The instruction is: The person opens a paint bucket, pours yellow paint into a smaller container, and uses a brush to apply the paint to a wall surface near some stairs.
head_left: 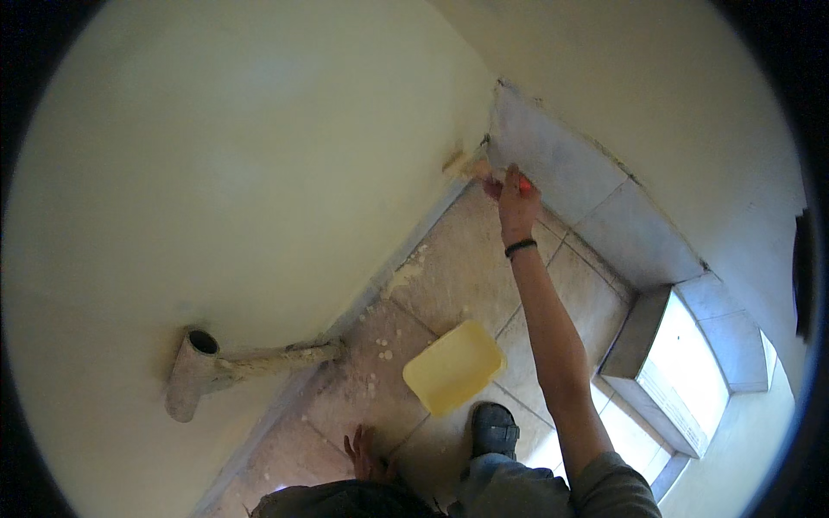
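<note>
My right hand [518,210], with a dark band at the wrist, reaches far forward into the corner. Its fingers are closed round the red handle of what looks like a paintbrush [524,184]. The pale far end of this tool meets the foot of the cream wall [250,155], next to the tiled skirting; its exact shape is blurred. Low in the view, my left hand [368,457] is held near the floor with its fingers apart and nothing in them. A yellow plastic tub [453,367] with pale yellow paint inside rests on the floor between the hands.
A grey pipe [194,371] sticks out of the left wall, with a side branch running to the floor. Pale paint spots [406,274] mark the tiles. My shoe [495,429] stands beside the tub. A tiled step [673,371] lies at the right.
</note>
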A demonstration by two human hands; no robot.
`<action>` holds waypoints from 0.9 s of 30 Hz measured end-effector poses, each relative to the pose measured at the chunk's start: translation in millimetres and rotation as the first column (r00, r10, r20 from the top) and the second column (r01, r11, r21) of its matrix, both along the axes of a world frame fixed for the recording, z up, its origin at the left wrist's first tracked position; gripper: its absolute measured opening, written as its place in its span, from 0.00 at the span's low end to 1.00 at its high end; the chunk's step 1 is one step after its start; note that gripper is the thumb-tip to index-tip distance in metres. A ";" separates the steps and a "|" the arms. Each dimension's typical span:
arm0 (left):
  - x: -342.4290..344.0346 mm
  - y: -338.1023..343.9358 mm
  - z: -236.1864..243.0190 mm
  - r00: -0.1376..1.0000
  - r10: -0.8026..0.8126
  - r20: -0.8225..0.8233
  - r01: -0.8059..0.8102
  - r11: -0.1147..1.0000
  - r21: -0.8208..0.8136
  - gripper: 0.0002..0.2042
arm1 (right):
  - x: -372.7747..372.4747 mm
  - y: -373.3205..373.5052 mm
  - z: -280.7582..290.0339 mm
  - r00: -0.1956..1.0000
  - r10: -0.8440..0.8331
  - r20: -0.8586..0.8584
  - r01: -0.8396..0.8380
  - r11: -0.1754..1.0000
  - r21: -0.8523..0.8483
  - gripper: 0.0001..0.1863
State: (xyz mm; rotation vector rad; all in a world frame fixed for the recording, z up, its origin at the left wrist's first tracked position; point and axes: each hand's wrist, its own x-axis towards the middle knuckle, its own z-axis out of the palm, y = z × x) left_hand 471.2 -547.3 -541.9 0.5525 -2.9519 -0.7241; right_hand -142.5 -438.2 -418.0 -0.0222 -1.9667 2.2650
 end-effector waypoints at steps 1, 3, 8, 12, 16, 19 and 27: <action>-2.2 1.2 4.6 0.999 0.053 -0.006 -0.052 0.996 0.076 0.42 | 1.6 -4.7 14.4 1.000 0.000 0.011 0.000 1.000 -0.001 0.18; -0.7 -0.8 9.2 0.994 0.108 -0.006 -0.106 0.983 0.148 0.43 | 1.6 -5.7 53.0 0.999 0.004 0.036 0.008 0.937 -0.349 0.19; 0.3 -2.1 2.9 0.998 0.048 0.030 -0.050 0.997 0.054 0.43 | 3.5 5.9 82.9 0.989 0.084 -0.119 -0.142 0.745 -0.652 0.18; -2.7 -2.3 3.1 0.996 0.044 0.075 -0.049 0.997 0.064 0.38 | -6.8 1.7 13.0 0.992 0.052 0.113 0.028 0.792 -0.610 0.18; 1.4 -4.2 0.1 1.000 0.001 0.006 -0.001 1.000 0.000 0.38 | -12.4 16.3 -18.7 0.979 -0.018 0.201 0.102 0.903 -0.417 0.18; 0.7 -3.5 -4.5 1.000 0.011 0.014 -0.011 1.000 0.012 0.40 | -26.1 16.6 10.8 0.988 -0.037 0.147 0.043 0.998 -0.037 0.18; 6.6 -7.8 -8.7 1.000 0.001 -0.001 -0.001 1.000 -0.006 0.44 | -29.6 12.3 69.2 0.993 0.038 -0.108 -0.095 0.796 -0.598 0.18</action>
